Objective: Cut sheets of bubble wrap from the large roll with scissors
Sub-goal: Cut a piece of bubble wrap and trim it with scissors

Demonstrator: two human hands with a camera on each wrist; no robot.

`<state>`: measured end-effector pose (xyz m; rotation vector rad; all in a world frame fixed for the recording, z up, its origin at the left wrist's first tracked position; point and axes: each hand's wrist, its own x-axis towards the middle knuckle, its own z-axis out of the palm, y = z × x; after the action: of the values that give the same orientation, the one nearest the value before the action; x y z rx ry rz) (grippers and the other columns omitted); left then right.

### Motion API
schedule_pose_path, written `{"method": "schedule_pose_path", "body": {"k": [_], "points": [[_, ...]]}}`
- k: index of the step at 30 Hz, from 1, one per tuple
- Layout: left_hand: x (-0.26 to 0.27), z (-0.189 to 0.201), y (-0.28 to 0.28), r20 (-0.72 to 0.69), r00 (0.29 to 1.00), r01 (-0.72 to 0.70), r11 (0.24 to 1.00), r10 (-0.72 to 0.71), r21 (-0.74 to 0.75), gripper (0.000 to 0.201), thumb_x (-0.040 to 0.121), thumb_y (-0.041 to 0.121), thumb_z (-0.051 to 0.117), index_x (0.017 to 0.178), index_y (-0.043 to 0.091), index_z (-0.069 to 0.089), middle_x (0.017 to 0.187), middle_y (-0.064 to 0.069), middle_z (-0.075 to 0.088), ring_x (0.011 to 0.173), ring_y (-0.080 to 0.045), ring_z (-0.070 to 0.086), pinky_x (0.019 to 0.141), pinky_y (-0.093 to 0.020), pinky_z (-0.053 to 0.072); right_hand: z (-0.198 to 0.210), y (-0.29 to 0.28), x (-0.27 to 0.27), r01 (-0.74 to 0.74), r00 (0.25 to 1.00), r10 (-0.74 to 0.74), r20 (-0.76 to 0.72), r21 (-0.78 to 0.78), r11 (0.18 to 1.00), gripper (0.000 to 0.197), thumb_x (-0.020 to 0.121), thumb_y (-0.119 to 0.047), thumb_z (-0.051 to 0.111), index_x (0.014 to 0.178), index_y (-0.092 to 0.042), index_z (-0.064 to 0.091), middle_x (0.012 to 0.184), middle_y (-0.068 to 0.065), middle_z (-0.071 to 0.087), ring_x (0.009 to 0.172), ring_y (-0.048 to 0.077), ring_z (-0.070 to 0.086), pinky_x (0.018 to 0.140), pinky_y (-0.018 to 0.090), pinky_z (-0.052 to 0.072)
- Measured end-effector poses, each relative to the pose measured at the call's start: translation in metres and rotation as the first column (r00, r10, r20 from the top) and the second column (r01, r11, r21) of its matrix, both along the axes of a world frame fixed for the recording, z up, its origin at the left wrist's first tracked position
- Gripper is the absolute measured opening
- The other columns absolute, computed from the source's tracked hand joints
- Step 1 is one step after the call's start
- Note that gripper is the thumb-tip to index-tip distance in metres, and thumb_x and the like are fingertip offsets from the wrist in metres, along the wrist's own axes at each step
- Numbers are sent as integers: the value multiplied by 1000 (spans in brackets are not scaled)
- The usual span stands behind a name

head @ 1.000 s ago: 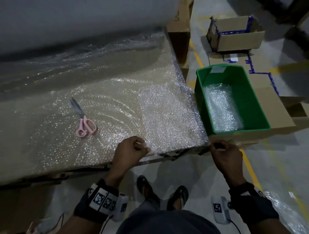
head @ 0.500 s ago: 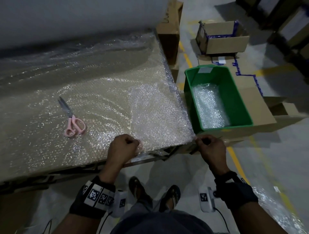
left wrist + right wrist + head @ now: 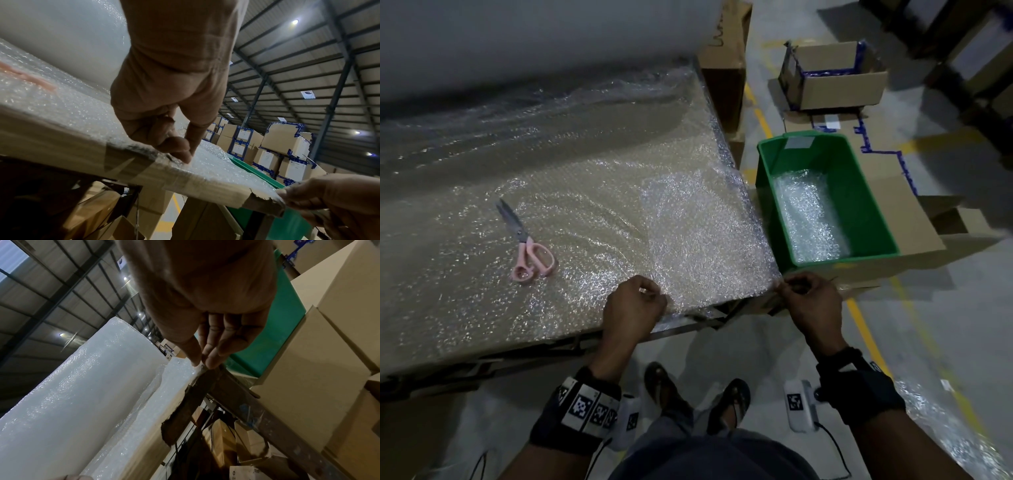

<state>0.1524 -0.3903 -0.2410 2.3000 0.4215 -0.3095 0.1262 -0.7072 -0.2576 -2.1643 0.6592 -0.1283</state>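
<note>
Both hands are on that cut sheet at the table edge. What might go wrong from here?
The left hand and right hand only pinch the near corners of the cut sheet, so it may slip or tear when lifted. Dragging it could catch the bubble wrap layer beneath and shift the scissors toward the edge. The green bin sits low beside the table; the limp sheet may miss it.

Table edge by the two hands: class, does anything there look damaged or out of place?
Yes. The cardboard table top is torn and ragged at its near right corner, beside the right hand. Nothing else stands out.
</note>
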Motion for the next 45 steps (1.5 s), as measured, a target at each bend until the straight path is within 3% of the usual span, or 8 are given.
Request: {"method": "schedule_pose_path", "body": {"k": [8, 17, 20, 23, 29, 36, 41, 45], "points": [[-3, -2, 3, 34, 999, 25, 999, -26, 24, 18, 82, 37, 85, 86, 30, 69, 76, 15, 74, 79, -11, 73, 80, -32, 57, 4, 1, 11, -33, 999, 32, -10, -98, 995, 18, 86, -39, 84, 84, -23, 79, 72, -8, 71, 65, -6, 62, 56, 3, 40], [1, 12, -5, 254, 953, 125, 977, -166, 171, 27, 87, 46, 78, 109, 35, 67, 98, 15, 65, 83, -9, 65, 72, -29, 43, 30, 15, 11, -68, 997, 74, 16, -243, 968, 14, 93, -39, 73, 89, -26, 73, 83, -2, 76, 81, 23, 72, 69, 28, 41], [13, 5, -16, 322, 864, 307, 912, -388, 273, 53, 89, 62, 69, 132, 32, 63, 138, 2, 60, 122, -24, 59, 94, -39, 50, 56, 22, 58, -177, 973, 211, 93, -285, 942, 21, 94, -42, 73, 97, -22, 77, 90, 0, 79, 83, 21, 73, 74, 29, 49], [26, -7, -32, 155, 796, 494, 777, -585, 391, 84, 95, 81, 41, 161, 31, 33, 175, -11, 17, 160, -30, 16, 124, -55, 24, 68, 22, 139, -347, 928, 370, 49, -253, 903, 31, 94, -48, 72, 104, -19, 79, 96, 0, 79, 86, 21, 72, 83, 33, 56], [38, -28, -38, -63, 722, 636, 624, -689, 454, 97, 94, 90, 10, 168, 29, -6, 173, -11, -24, 158, -26, -27, 127, -63, -8, 60, 27, 272, -423, 894, 382, -233, -156, 893, 69, 100, -64, 53, 61, -8, 59, 63, 8, 59, 57, 24, 55, 67, 36, 47], [38, -36, -36, -75, 718, 639, 613, -692, 465, 100, 90, 93, 7, 167, 32, -10, 171, -8, -29, 156, -22, -34, 125, -61, -14, 50, 27, 313, -233, 925, 266, -273, 146, 961, 24, 81, -7, 86, 95, 10, 76, 90, 19, 79, 82, 27, 79, 82, 54, 64], [38, -35, -36, -80, 717, 642, 611, -693, 463, 102, 89, 94, 4, 167, 31, -10, 171, -10, -28, 156, -24, -32, 124, -61, -14, 42, 25, 312, -163, 941, 199, -275, 150, 975, 25, 81, 0, 84, 102, 12, 75, 91, 22, 76, 75, 29, 75, 66, 39, 62], [38, -36, -36, -77, 715, 642, 610, -694, 464, 103, 89, 94, 6, 168, 30, -8, 173, -10, -25, 157, -25, -30, 125, -62, -14, 35, 27, 310, -276, 916, 256, -310, -21, 961, 25, 88, -12, 77, 108, 2, 77, 106, 21, 77, 101, 35, 75, 88, 46, 64]]}}
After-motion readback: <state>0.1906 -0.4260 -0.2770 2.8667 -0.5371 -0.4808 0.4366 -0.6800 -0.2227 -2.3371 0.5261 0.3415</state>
